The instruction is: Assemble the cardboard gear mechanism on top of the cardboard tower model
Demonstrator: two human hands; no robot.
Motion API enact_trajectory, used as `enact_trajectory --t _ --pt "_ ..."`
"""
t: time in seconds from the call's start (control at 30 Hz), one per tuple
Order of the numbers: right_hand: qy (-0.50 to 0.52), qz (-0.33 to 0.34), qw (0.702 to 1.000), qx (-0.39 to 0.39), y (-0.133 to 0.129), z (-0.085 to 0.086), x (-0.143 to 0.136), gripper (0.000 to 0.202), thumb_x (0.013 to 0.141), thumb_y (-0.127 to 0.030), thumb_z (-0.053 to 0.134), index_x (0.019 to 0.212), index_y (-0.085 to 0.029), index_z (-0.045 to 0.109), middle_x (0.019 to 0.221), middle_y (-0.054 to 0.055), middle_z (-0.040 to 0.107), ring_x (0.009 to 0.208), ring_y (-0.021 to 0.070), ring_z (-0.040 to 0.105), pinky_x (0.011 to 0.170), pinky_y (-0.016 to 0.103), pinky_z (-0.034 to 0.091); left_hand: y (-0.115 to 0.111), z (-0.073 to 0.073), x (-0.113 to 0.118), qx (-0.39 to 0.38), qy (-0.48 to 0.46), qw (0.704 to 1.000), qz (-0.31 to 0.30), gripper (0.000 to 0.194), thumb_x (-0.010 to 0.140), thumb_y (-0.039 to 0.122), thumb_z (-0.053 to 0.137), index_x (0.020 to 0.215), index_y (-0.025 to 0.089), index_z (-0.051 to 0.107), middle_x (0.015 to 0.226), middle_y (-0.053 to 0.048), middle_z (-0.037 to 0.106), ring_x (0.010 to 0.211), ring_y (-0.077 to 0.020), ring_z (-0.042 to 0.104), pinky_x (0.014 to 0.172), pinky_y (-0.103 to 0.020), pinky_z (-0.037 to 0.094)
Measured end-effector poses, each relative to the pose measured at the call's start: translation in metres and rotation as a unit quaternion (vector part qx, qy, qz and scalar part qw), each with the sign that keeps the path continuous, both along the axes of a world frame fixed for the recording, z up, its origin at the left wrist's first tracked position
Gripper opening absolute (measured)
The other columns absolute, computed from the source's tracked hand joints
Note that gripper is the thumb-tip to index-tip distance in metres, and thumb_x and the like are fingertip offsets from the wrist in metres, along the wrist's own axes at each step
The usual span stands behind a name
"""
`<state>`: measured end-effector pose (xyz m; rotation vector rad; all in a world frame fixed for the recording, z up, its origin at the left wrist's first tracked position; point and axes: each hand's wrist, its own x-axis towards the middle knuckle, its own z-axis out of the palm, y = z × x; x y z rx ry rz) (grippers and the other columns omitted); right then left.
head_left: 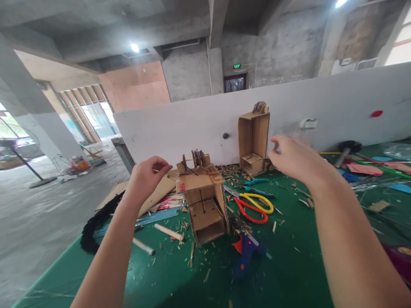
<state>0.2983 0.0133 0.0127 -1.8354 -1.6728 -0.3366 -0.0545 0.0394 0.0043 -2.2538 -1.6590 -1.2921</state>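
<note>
Bare forearms nearest, one coming in on each side over a green tabletop. Hands held well apart from each other, both raised. Left hand: forefinger and thumb brought together at the left end of the disc assembly on top of the small cardboard box; cannot tell whether the tips pinch anything. Right hand: slightly blurred, forefinger and thumb parted, just to the right of the tall cardboard box. Small box stands between the hands, nearer the left, open side toward the camera, a thin dark rod upright inside. Tall box stands further back, by a white panel, also open-fronted, with round cardboard pieces on its top. Below and between the hands, right of the small box: scissors with one red and one yellow handle, teal-handled pliers just behind them, and nearer the camera a blue glue gun showing a small red light. Below the left hand: two pale wooden dowels; past the left forearm, a black fuzzy strip. Beyond the right hand, pink pieces among mixed materials. Cardboard scraps scattered around the small box.
</note>
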Motion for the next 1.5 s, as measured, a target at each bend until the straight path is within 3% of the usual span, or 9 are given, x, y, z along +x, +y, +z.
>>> enact_trajectory --t 0.23,0.4,0.63,0.77,0.87,1.0,1.17,1.3,1.5 --pt "0.083 0.302 0.947 0.071 -0.015 0.005 -0.069 0.050 0.089 -0.037 0.047 0.135 -0.018 0.044 0.136 0.011 0.052 0.124 0.0254 0.049 0.101 0.043 0.041 -0.009 0.003 0.006 -0.022 -0.100 0.994 -0.026 0.020 0.071 0.037 0.070 0.070 0.018 0.063 0.060 -0.001 0.067 0.058 -0.0140 0.062 0.058 -0.025 0.046" --pt "0.085 0.414 0.900 0.111 -0.020 -0.006 -0.113 0.042 0.092 -0.027 0.043 0.133 -0.018 0.044 0.136 0.010 0.052 0.123 0.0234 0.048 0.103 0.041 0.040 -0.012 0.006 0.002 -0.052 -0.058 0.997 -0.023 0.022 0.074 0.039 0.068 0.070 0.019 0.061 0.056 0.001 0.067 0.055 -0.0133 0.062 0.060 -0.026 0.045" --pt "0.078 0.388 0.907 0.141 -0.016 -0.011 -0.117 0.034 0.091 -0.024 0.045 0.124 -0.015 0.052 0.125 0.012 0.056 0.114 0.0245 0.052 0.098 0.040 0.043 -0.020 0.009 0.006 -0.049 -0.082 0.995 -0.020 0.027 0.070 0.036 0.070 0.058 0.018 0.055 0.052 0.000 0.065 0.050 -0.0120 0.060 0.054 -0.024 0.045" --pt "0.094 0.372 0.908 0.167 -0.012 -0.010 -0.118 0.029 0.090 -0.020 0.046 0.116 -0.012 0.055 0.116 0.012 0.059 0.109 0.0218 0.054 0.095 0.036 0.044 -0.019 0.011 0.003 -0.007 -0.032 0.999 -0.008 0.037 0.086 0.041 0.051 0.056 0.018 0.056 0.050 0.000 0.061 0.051 -0.0125 0.059 0.058 -0.025 0.045" --pt "0.113 0.361 0.906 0.188 -0.010 -0.011 -0.118 0.022 0.089 -0.019 0.046 0.108 -0.014 0.057 0.106 0.011 0.062 0.101 0.0198 0.057 0.088 0.034 0.045 -0.015 0.009 -0.004 -0.035 0.018 0.998 -0.040 0.031 0.090 0.035 0.041 0.102 0.017 0.063 0.079 -0.005 0.069 0.065 -0.0152 0.065 0.067 -0.030 0.050" --pt "0.115 0.356 0.907 0.194 -0.009 -0.011 -0.117 0.010 0.088 -0.015 0.046 0.091 -0.018 0.055 0.091 0.007 0.061 0.088 0.0172 0.057 0.080 0.031 0.045 -0.016 0.006 0.004 -0.052 0.020 0.995 -0.088 0.063 0.088 0.031 0.046 0.146 0.019 0.023 0.131 -0.017 0.051 0.099 -0.0211 0.064 0.091 -0.041 0.048" --pt "0.100 0.349 0.913 0.188 -0.008 -0.013 -0.119 0.009 0.086 -0.015 0.046 0.083 -0.021 0.050 0.088 0.005 0.058 0.088 0.0186 0.054 0.080 0.033 0.043 -0.031 0.008 0.046 -0.002 -0.097 0.977 -0.188 0.048 0.090 0.036 0.047 0.136 0.027 0.037 0.141 -0.012 0.043 0.125 -0.0250 0.048 0.093 -0.038 0.050" --pt "0.106 0.330 0.914 0.210 -0.010 -0.012 -0.117 0.013 0.083 -0.017 0.053 0.094 -0.021 0.050 0.109 0.011 0.055 0.108 0.0243 0.049 0.091 0.040 0.040 -0.036 0.009 0.059 -0.063 -0.095 0.967 -0.228 0.032 0.085 0.027 0.054 0.116 0.022 0.049 0.111 -0.008 0.061 0.096 -0.0195 0.063 0.078 -0.032 0.055" --pt "0.167 0.471 0.862 0.082 -0.025 -0.001 -0.112 0.014 0.088 -0.018 0.051 0.101 -0.022 0.053 0.102 0.003 0.063 0.092 0.0144 0.060 0.081 0.029 0.047 -0.047 0.016 0.042 -0.072 -0.086 0.955 -0.276 0.030 0.079 0.025 0.063 0.102 0.024 0.045 0.094 -0.002 0.057 0.079 -0.0133 0.061 0.071 -0.026 0.054"
